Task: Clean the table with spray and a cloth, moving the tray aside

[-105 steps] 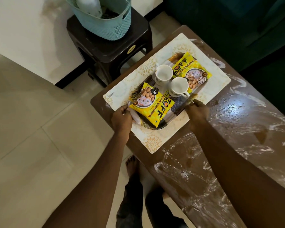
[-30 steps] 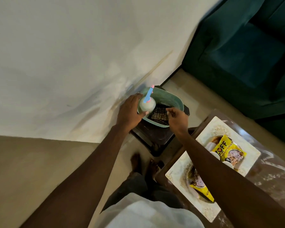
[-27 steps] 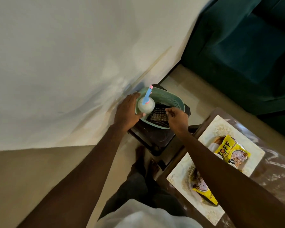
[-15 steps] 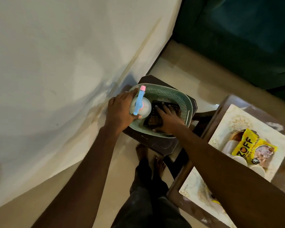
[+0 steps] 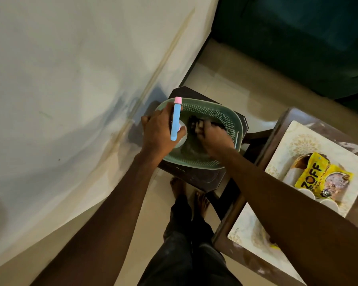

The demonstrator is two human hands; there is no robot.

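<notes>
Left hand (image 5: pixel 159 133) grips a white spray bottle (image 5: pixel 181 139) over the near-left rim of a green mesh basket (image 5: pixel 227 116). Its blue spray head runs lengthwise away from the person, with the pink nozzle tip pointing toward the wall. Right hand (image 5: pixel 213 138) is inside the basket, fingers curled on a dark cloth (image 5: pixel 194 122). The basket sits on a dark stool (image 5: pixel 194 178). Further right, on the table (image 5: pixel 276 133), a placemat (image 5: pixel 298 137) bears the tray (image 5: pixel 300 161) with a yellow packet (image 5: pixel 320 178) reading "ZOFF".

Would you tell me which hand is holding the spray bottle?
The left hand, gripping the spray bottle; the right hand grips the cloth inside the basket.
</notes>
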